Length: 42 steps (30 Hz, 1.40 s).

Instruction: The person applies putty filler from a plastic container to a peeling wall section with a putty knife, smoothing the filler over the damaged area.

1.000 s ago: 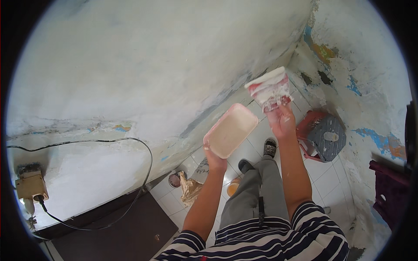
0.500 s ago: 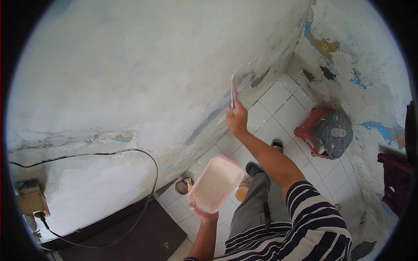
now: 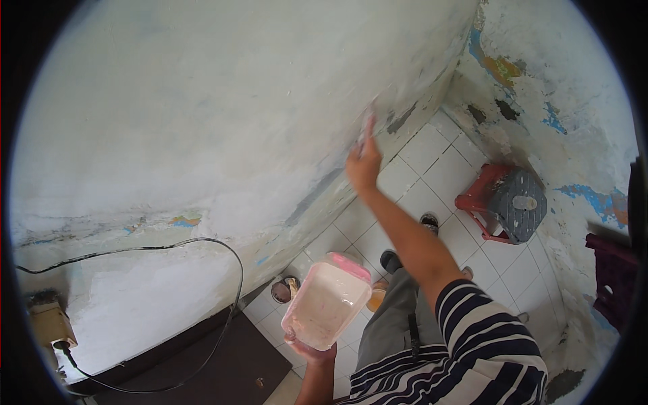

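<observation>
My left hand (image 3: 312, 349) grips the near end of a pink rectangular plastic tub (image 3: 352, 265), its inside coated with whitish paste. Up against the patched wall (image 3: 223, 121), my right hand (image 3: 365, 166) is closed on a thin, flat putty spreader (image 3: 368, 128). Motion blurs the spreader, and it shows almost edge-on at the wall, left of a dark bare patch (image 3: 403, 119). Smooth pale filler covers much of this wall.
A red and grey step stool (image 3: 518, 206) stands by the right wall. Behind the tub, an open can (image 3: 283, 290) and an orange-filled container (image 3: 376, 297) sit on the tiles. A black cable (image 3: 162, 244) hangs from a wall socket (image 3: 52, 325) above a dark brown panel (image 3: 202, 364).
The tub has come slightly down and left, tilting so more of its inside and pink far rim show. My right hand has shifted slightly left and up, with the spreader turned at the wall.
</observation>
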Each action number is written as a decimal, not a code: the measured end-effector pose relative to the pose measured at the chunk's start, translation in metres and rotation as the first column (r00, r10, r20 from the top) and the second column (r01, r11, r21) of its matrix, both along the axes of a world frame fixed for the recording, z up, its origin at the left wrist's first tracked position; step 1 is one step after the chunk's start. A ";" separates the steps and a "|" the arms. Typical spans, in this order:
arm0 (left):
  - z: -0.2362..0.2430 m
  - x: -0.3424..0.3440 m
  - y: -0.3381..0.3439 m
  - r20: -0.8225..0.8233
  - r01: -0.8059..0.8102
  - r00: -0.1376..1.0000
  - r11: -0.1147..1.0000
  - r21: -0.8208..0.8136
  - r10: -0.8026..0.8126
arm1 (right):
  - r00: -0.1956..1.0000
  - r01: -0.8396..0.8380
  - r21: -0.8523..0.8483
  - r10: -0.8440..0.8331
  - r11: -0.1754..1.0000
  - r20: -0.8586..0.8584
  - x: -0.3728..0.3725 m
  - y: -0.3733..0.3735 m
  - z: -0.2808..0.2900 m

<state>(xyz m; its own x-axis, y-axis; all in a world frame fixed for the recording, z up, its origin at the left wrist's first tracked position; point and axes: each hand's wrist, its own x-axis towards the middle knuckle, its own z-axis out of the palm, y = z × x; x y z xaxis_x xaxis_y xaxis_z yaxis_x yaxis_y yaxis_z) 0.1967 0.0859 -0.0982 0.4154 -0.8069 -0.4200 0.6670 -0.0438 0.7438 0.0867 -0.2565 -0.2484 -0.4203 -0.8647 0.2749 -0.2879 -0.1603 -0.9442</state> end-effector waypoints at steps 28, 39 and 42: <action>0.021 -0.005 -0.015 0.013 -0.047 0.999 0.999 0.006 0.047 | 0.974 0.083 0.181 -0.118 0.980 0.192 -0.041 0.026 0.021; 0.010 -0.006 -0.014 -0.078 -0.024 0.997 0.999 -0.026 0.022 | 0.948 -0.313 0.170 0.319 0.934 -0.006 0.010 0.091 -0.064; 0.007 -0.003 -0.017 -0.042 0.001 0.999 1.000 -0.017 -0.002 | 0.870 -0.464 0.359 0.339 0.810 0.359 0.012 0.122 -0.032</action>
<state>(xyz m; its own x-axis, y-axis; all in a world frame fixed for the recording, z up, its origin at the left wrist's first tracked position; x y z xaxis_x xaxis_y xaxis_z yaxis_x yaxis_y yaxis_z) 0.1937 0.0686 -0.0911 0.3965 -0.8145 -0.4236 0.6974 -0.0328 0.7159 0.0985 -0.1343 -0.2800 -0.0110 -0.9743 -0.2250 -0.0164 0.2251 -0.9742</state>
